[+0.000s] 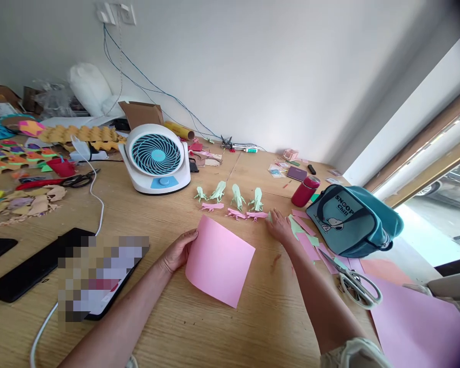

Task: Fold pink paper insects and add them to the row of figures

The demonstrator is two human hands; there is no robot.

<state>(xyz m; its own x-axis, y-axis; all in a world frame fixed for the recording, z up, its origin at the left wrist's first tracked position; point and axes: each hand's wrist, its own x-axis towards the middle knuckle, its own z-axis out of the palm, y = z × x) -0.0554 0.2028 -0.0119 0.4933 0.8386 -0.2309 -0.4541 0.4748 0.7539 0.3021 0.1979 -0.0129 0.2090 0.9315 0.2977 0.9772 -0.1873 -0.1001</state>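
A square sheet of pink paper is pinched at its left edge by my left hand, thumb on top, and it curves slightly above the table. My right hand reaches out low over the table with fingers stretched. A bit of pale green shows at its fingertips; whether it touches that is unclear. Left of it stand several folded pale green paper insects in a row. Smaller pink folded paper insects lie in front of them.
Pink and green paper strips, scissors and a large pink sheet lie right. Behind them are a teal bag and red flask. A white fan, tablet and crafts occupy the left.
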